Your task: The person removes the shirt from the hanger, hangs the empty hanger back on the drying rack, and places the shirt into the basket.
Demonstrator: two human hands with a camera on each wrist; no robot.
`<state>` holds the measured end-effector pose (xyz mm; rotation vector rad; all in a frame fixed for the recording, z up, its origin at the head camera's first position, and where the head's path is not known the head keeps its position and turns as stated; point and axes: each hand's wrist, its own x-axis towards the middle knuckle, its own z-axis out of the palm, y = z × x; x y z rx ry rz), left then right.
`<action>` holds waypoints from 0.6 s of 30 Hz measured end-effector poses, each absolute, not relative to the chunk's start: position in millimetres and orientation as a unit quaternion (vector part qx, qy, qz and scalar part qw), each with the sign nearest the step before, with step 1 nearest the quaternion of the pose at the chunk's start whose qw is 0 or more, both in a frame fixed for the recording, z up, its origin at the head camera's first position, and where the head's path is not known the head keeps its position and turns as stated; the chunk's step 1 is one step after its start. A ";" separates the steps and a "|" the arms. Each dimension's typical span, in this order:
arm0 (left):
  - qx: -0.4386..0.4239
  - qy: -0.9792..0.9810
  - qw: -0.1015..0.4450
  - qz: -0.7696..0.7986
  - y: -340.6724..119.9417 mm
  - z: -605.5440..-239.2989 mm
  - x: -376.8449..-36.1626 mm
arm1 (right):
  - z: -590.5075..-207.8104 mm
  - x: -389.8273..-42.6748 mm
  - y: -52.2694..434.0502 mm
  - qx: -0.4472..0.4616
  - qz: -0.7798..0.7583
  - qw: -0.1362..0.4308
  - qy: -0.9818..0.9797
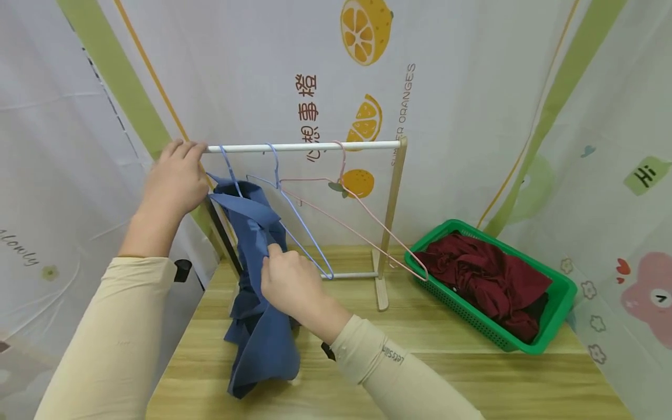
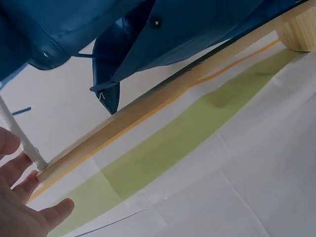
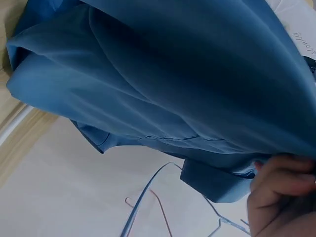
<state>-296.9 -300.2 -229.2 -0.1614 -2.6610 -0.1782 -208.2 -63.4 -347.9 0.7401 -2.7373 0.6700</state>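
A person in cream sleeves works at a small clothes rack [image 1: 391, 221] standing on a wooden counter [image 1: 446, 350]. The left hand [image 1: 175, 181] rests on the left end of the white rail [image 1: 304, 146], its fingers [image 1: 185, 149] curled lightly over the rail; the left wrist view shows them lying fairly straight beside the rail's joint with the wooden post, so the hold looks more like steadying than gripping.

The right hand [image 1: 289, 280] is lower, in front of the rack, and pinches a fold of the blue garment [image 1: 259, 326] between thumb and fingers. The garment hangs from the leftmost blue hanger [image 1: 231, 172], bunched and twisted, with its lower part trailing onto the counter. The right wrist view shows only blue cloth and the curled fingertips [image 3: 276, 182] on its edge.

Two more hangers hang on the rail to the right, both bare: a second blue hanger [image 1: 301, 224] and a pink hanger [image 1: 362, 219] whose lower corner reaches toward a green basket [image 1: 556, 309]. The basket sits at the right of the counter and holds dark red clothing [image 1: 488, 280].

The step in hand appears to be settling the blue garment on its hanger. The next move probably calls for drawing the cloth down and spreading it evenly over the hanger's shoulders while the left hand keeps the rack from tipping.
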 end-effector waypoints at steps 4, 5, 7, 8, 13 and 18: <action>-0.073 -0.966 0.244 -0.055 -300.3 -229.0 -299.3 | -347.0 -210.9 -54.7 0.256 0.257 0.112 -0.925; -0.075 -0.966 0.243 -0.052 -300.5 -228.4 -299.6 | -346.5 -211.5 -52.5 0.256 0.264 0.114 -0.923; -0.073 -0.967 0.238 -0.049 -301.1 -227.4 -300.2 | -345.5 -212.7 -48.5 0.259 0.273 0.118 -0.919; -0.071 -0.969 0.233 -0.049 -301.2 -226.9 -300.4 | -345.2 -213.3 -46.7 0.261 0.276 0.120 -0.917; -0.062 -0.972 0.218 -0.062 -301.0 -225.9 -301.6 | -344.8 -215.2 -40.0 0.270 0.291 0.124 -0.909; -0.060 -0.973 0.211 -0.067 -301.0 -226.6 -303.4 | -343.2 -214.5 -34.5 0.274 0.305 0.131 -0.902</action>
